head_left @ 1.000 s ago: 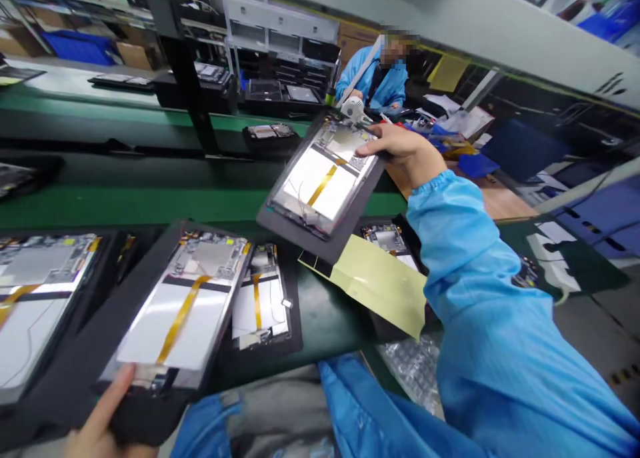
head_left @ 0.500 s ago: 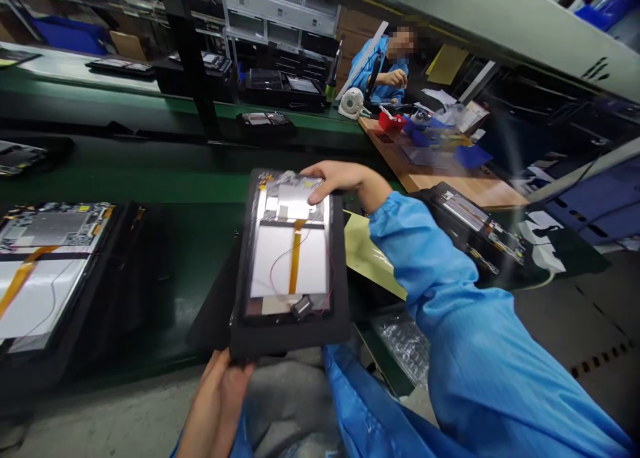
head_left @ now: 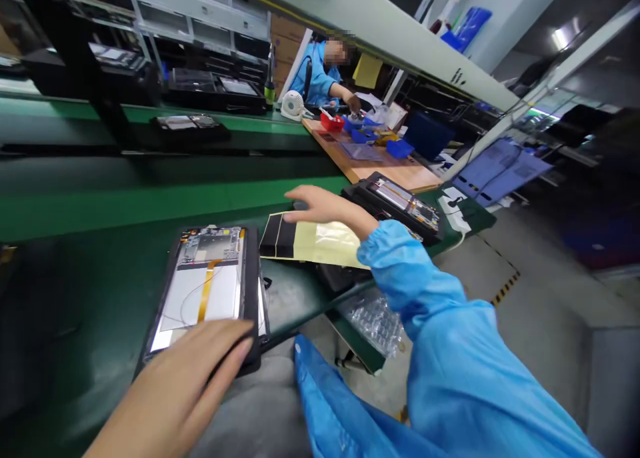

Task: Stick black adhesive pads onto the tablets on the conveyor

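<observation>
Tablet (head_left: 207,291) partly under left hand (head_left: 175,391)

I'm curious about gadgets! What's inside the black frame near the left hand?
A circuit board at the top, then a white sheet with an amber ribbon cable. The left hand covers the lower edge of the black frame, so that part cannot be seen.

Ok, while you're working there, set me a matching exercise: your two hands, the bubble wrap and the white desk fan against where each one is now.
1 left hand
2 right hand
3 bubble wrap
4 white desk fan

A below the near green bench
B at the lower edge of the opened tablet
C on the far green bench
D over the yellow film

Pairs: 1B, 2D, 3A, 4C
</observation>
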The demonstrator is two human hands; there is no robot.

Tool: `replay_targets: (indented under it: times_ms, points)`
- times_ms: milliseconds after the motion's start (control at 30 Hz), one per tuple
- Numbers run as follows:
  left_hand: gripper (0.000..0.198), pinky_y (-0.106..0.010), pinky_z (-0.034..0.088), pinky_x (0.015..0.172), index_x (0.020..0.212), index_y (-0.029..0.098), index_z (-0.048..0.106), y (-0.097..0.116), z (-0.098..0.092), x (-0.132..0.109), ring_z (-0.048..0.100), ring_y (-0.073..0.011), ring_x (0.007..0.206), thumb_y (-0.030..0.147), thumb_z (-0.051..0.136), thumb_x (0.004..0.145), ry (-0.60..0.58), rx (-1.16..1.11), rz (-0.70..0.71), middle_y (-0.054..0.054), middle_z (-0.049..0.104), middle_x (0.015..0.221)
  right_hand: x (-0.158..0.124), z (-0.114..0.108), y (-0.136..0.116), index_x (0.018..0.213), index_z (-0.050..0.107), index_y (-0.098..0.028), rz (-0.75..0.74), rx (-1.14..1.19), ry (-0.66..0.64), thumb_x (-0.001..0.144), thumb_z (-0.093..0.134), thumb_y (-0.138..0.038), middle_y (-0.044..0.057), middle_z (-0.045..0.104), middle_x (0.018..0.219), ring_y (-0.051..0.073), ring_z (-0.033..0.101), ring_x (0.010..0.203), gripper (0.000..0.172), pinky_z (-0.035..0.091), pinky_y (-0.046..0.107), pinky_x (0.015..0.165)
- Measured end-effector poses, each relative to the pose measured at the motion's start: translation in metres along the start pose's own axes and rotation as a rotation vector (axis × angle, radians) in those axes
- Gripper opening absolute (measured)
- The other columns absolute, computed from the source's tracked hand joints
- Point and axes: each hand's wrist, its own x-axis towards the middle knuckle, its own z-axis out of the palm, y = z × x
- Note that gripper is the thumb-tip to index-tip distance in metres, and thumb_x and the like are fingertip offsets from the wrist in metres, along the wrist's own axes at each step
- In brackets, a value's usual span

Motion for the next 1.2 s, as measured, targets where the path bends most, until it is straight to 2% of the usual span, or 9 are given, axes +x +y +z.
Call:
replay_targets:
  times_ms: [100,233,433,600,733,833,933,1067,1200]
  points:
    - [0.054,-0.057,0.056,0.114,0.118,0.018,0.082,0.023,-0.008,0.1,0.073,-0.0403,0.123,0.051,0.042,0.105,-0.191,0.279,0.117,-0.019,0.08,0.129,-0.06,0.003,0.035,0.141,0.073,-0.011,0.114,-0.111,-0.011,0.072,0.104,-0.035,0.028,0.069,0.15,0.053,0.057,0.148,0.08,0.042,0.066,0.125]
    - [0.039,-0.061,0.045,0.126,0.13,0.01,0.075,0.014,0.006,0.215,0.062,-0.0419,0.14,0.034,0.057,0.104,-0.207,0.306,0.099,-0.025,0.071,0.142,-0.115,0.023,0.061,0.155,0.063,-0.01,0.157,-0.158,0.01,0.09,0.088,-0.033,0.03,0.054,0.168,0.047,0.05,0.159,0.074,0.04,0.063,0.131]
    - [0.042,-0.053,0.062,0.106,0.138,0.018,0.068,-0.009,0.041,0.299,0.07,-0.0289,0.124,0.042,0.075,0.104,-0.411,0.162,0.061,-0.011,0.069,0.141,-0.158,0.027,0.075,0.168,0.051,-0.016,0.146,-0.138,0.053,0.098,0.076,-0.032,0.024,0.044,0.176,0.039,0.043,0.166,0.076,0.039,0.06,0.134]
    - [0.033,-0.042,0.065,0.092,0.118,0.014,0.073,-0.01,0.051,0.304,0.074,-0.0233,0.103,0.044,0.074,0.104,-0.601,-0.03,0.092,-0.006,0.074,0.117,-0.168,0.014,0.073,0.161,0.059,-0.009,0.183,-0.122,0.103,0.087,0.073,-0.011,0.027,0.052,0.17,0.042,0.046,0.163,0.075,0.042,0.062,0.132]
    - [0.035,-0.035,0.058,0.084,0.09,0.017,0.067,-0.004,0.051,0.282,0.068,-0.0194,0.09,0.05,0.074,0.099,-0.518,-0.196,0.087,-0.001,0.07,0.092,-0.157,0.027,0.041,0.161,0.058,-0.009,0.228,-0.122,0.296,0.098,0.055,-0.006,0.027,0.053,0.169,0.04,0.048,0.161,0.063,0.04,0.064,0.132]
    - [0.043,-0.028,0.046,0.065,0.086,0.021,0.06,0.002,0.052,0.255,0.059,-0.0176,0.072,0.063,0.069,0.09,-0.451,-0.316,-0.002,0.003,0.061,0.074,-0.144,0.054,0.012,0.155,0.064,-0.015,0.241,-0.085,0.423,0.11,0.054,-0.024,0.022,0.071,0.145,0.033,0.068,0.136,0.046,0.057,0.052,0.117]
    - [0.051,-0.03,0.05,0.068,0.101,0.022,0.067,0.009,0.051,0.231,0.066,-0.0213,0.079,0.068,0.071,0.081,-0.502,-0.446,-0.095,0.001,0.072,0.083,-0.133,0.085,-0.001,0.135,0.077,-0.018,0.187,0.02,0.557,0.104,0.073,-0.038,0.015,0.077,0.115,0.031,0.075,0.108,0.037,0.064,0.045,0.096]
    - [0.055,-0.036,0.058,0.094,0.11,0.022,0.071,0.014,0.049,0.216,0.074,-0.0285,0.111,0.055,0.085,0.068,-0.616,-0.627,-0.205,-0.007,0.082,0.115,-0.129,0.115,0.003,0.124,0.081,-0.024,0.135,0.12,0.666,0.1,0.078,-0.028,0.01,0.079,0.112,0.028,0.076,0.107,0.024,0.061,0.044,0.095]
    - [0.056,-0.031,0.056,0.079,0.107,0.022,0.064,0.012,0.055,0.214,0.074,-0.0214,0.086,0.052,0.09,0.068,-0.652,-0.762,-0.321,-0.002,0.08,0.096,-0.131,0.127,0.007,0.121,0.081,-0.024,0.14,0.181,0.733,0.1,0.077,-0.021,0.011,0.08,0.113,0.028,0.076,0.108,0.022,0.061,0.045,0.097]
